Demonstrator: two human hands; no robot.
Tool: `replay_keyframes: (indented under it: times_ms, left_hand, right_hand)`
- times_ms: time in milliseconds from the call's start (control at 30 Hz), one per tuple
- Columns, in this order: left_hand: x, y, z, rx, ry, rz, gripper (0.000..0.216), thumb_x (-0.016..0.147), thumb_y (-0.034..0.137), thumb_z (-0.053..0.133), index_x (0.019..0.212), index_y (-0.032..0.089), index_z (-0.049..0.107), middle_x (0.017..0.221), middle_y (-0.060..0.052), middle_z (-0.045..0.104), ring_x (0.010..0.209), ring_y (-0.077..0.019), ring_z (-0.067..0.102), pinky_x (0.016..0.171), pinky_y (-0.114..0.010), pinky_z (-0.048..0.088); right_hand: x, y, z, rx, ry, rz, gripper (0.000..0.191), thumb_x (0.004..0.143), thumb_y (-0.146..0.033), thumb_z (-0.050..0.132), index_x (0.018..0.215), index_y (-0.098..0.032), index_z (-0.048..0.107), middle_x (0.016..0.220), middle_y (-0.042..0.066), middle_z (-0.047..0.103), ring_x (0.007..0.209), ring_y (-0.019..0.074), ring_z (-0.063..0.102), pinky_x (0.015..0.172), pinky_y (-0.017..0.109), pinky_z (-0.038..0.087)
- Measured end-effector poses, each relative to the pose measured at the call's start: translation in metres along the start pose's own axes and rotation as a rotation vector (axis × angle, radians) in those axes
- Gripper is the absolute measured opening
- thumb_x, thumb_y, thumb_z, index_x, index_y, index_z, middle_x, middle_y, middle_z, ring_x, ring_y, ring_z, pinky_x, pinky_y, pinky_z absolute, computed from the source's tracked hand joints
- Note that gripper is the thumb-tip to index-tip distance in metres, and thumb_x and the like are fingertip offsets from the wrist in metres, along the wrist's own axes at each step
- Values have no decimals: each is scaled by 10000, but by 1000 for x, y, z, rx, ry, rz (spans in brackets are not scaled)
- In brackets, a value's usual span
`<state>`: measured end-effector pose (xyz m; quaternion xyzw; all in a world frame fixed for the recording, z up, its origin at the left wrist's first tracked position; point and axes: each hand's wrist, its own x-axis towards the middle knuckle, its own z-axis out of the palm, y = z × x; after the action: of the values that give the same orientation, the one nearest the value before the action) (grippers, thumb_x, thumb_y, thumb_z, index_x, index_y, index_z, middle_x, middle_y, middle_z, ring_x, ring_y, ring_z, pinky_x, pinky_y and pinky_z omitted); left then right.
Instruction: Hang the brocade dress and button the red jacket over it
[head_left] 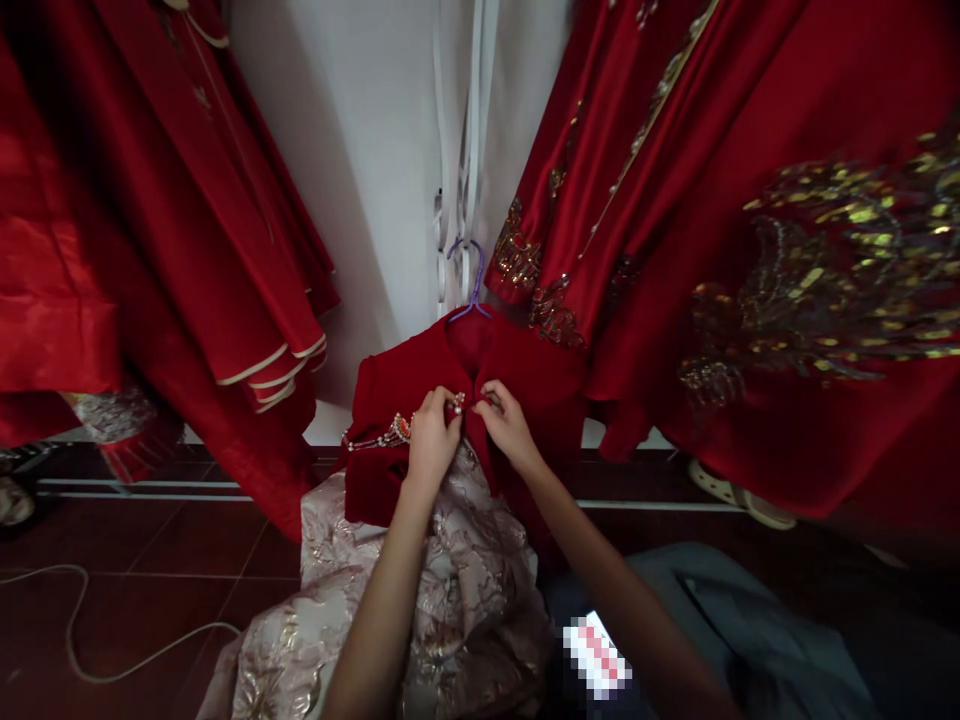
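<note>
A dark red velvet jacket [390, 395] hangs on a purple hanger [471, 285] over a pale gold brocade skirt [465, 590]. My left hand [431, 435] is closed on the jacket's left front edge, beside a beaded clasp with pearls [394, 430]. My right hand [506, 425] pinches the right front edge, close against the left hand at the jacket's middle. Both hands press the two edges together.
Red satin gowns hang at the left [150, 230] and, with gold embroidery, at the right [750, 250]. A white wall [375, 150] stands behind. A white cord [75, 640] lies on the dark red tiled floor. A pale shoe [739, 497] sits under the right gown.
</note>
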<state>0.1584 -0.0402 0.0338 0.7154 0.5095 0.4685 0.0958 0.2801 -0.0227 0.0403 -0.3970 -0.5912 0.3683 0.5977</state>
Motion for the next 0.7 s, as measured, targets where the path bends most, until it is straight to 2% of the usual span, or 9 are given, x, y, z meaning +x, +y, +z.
replay_keyframes:
  times_ms: [67,200,367,467,567,700]
  left_hand:
    - [-11,-2,4,-191,95,-71,206,795,153,513,994,206,516,962,-44,618,892,-167,600,833,-307,458]
    - [-21,-3,7,-375,208,-106,177,799,190,521,975,195,521,968,-44,624,904,-148,603,850,-297,459]
    - [-18,1,-3,-309,128,-70,118,821,213,501,932,212,540,906,-17,635,834,-139,607,805,-268,462]
    - [-17,4,-10,-275,100,-54,133,822,197,488,944,217,537,916,-15,641,845,-142,610,805,-265,458]
    - [-16,8,-19,-210,17,-6,149,814,180,479,939,222,547,900,-3,648,840,-142,610,802,-259,451]
    - [-11,16,-30,-143,-63,29,125,790,215,511,897,215,577,819,10,651,728,-129,598,716,-231,448]
  right_hand:
    - [-6,-4,-4,65,11,55,185,675,-274,569,825,-233,469,781,-19,534,755,139,562,689,256,494]
    - [-16,-14,-12,151,-110,110,224,704,-314,595,908,-235,548,899,11,577,835,152,582,699,291,539]
    - [-16,-15,-16,122,-150,38,238,693,-322,667,900,-224,601,926,15,601,823,140,586,727,320,562]
    - [-15,-15,-15,49,-127,8,253,704,-347,675,913,-217,619,930,34,636,812,147,606,717,306,561]
    - [-15,-16,-13,-18,-105,-12,265,722,-365,663,936,-211,635,928,48,664,799,158,629,696,299,561]
    - [-19,-20,-13,-146,-49,-94,243,747,-366,644,934,-212,673,956,60,673,800,173,651,684,302,563]
